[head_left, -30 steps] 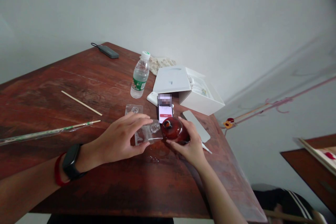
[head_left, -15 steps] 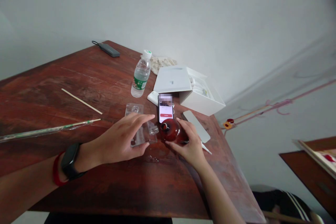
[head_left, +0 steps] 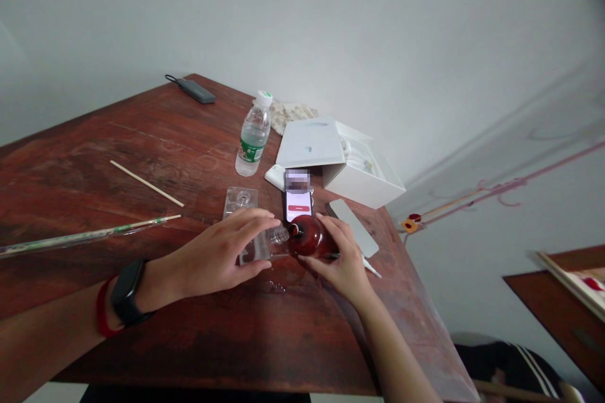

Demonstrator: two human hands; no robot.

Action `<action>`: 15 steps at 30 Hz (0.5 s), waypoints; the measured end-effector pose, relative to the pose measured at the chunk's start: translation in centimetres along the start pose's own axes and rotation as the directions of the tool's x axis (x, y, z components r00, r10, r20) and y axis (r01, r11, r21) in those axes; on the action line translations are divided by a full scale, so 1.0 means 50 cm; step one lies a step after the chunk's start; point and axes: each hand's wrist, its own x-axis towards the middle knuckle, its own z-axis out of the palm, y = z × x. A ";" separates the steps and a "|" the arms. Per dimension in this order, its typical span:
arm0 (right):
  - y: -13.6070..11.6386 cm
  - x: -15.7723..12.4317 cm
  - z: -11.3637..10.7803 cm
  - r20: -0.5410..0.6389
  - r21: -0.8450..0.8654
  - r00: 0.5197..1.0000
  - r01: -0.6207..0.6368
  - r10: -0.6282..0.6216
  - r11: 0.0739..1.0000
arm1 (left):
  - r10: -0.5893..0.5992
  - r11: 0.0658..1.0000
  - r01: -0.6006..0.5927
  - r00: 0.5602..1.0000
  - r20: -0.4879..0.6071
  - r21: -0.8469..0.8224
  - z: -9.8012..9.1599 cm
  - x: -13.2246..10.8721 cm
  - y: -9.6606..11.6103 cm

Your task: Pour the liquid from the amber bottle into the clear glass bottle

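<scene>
Over a reddish wooden bench (head_left: pixel 198 340), a person's left hand (head_left: pixel 227 244) grips a clear bottle (head_left: pixel 253 254), and the right hand (head_left: pixel 347 259) grips an amber bottle (head_left: pixel 316 238), mouths close together. Beyond lies a lit phone (head_left: pixel 299 199); farther back, a capped plastic bottle (head_left: pixel 253 138) and white box (head_left: pixel 309 143).

Brown bottle (head_left: pixel 313 236): smooth, glossy. Left of it, clear vessel (head_left: pixel 261 248): transparent, shiny. Beneath, table (head_left: pixel 236 334): worn, streaked wood. Beyond, box (head_left: pixel 309 141): smooth, matt.
</scene>
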 end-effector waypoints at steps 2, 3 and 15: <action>0.000 0.000 -0.001 0.002 0.001 1.000 0.000 0.000 1.000 | -0.009 1.000 0.009 1.000 0.004 -0.008 -0.001 0.000 0.002; 0.001 0.000 -0.002 0.005 0.001 1.000 -0.005 0.005 1.000 | -0.013 1.000 0.013 1.000 0.008 -0.015 -0.001 0.001 0.002; 0.003 0.002 -0.005 0.048 -0.024 0.999 -0.006 0.007 1.000 | -0.028 0.999 0.031 0.997 0.074 -0.039 -0.011 0.006 0.002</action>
